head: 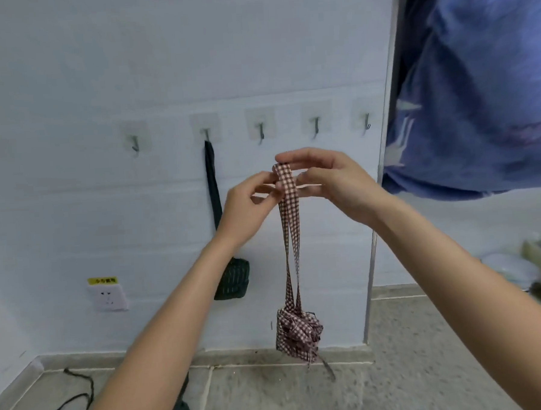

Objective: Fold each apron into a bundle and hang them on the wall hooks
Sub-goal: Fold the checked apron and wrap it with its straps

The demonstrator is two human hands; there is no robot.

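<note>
Both forearms are bare to the frame's edge, no sleeves showing; the left hand (247, 203) and right hand (334, 182) wear no gloves, rings or watch.

Five wall hooks (260, 131), two bundled aprons, one checked (298, 335) and one dark (234, 280), two hands, one wall socket (108, 296).

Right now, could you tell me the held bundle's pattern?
Red-and-white gingham check on the bundle, clearest in the head view.

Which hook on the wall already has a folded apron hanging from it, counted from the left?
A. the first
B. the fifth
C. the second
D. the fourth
C: the dark apron bundle hangs by its strap from the second hook; the other four hooks are bare.
</note>
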